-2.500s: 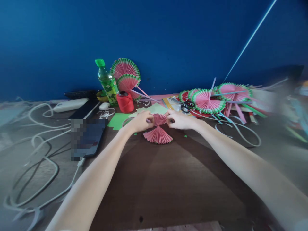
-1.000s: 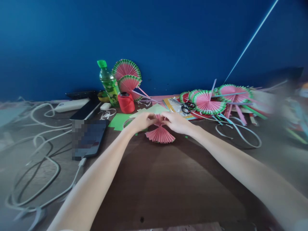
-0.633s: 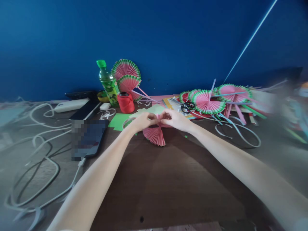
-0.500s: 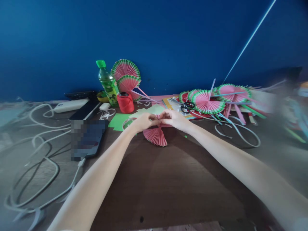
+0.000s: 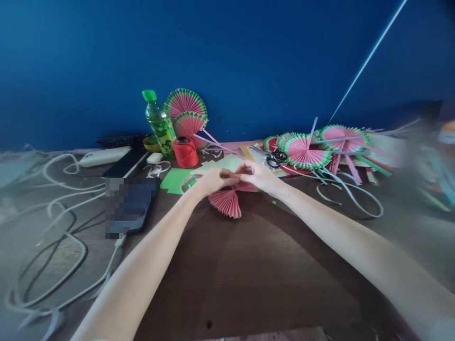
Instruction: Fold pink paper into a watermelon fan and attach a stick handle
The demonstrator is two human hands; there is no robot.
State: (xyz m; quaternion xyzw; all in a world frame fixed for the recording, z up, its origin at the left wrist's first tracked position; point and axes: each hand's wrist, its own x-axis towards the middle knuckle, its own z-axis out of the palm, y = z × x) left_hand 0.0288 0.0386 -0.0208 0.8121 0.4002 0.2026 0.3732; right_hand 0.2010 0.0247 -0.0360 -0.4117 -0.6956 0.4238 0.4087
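Observation:
A pink pleated paper fan [image 5: 227,203] spreads out just below my fingers, near the middle of the table. My left hand [image 5: 217,180] is pinched at the fan's gathered centre. Meeting it fingertip to fingertip, my right hand [image 5: 255,176] is closed in a pinch at the same spot. More pink paper shows under the right hand. The fingers hide the gathered part, and any thread there is too small to make out. Behind the hands lie green paper sheets [image 5: 174,179] and a roll of tape [image 5: 188,182].
A red thread spool [image 5: 185,154] and a green-capped bottle [image 5: 159,123] stand back left beside finished watermelon-coloured fans [image 5: 186,104]. Black-handled scissors [image 5: 275,159] and several more fans [image 5: 307,151] lie back right. A phone [image 5: 133,206] and white cables [image 5: 80,241] occupy the left.
The pink fan has swung slightly leftward beneath my fingers, and more pink paper shows under the right hand. Both hands stay pinched together in nearly the same place.

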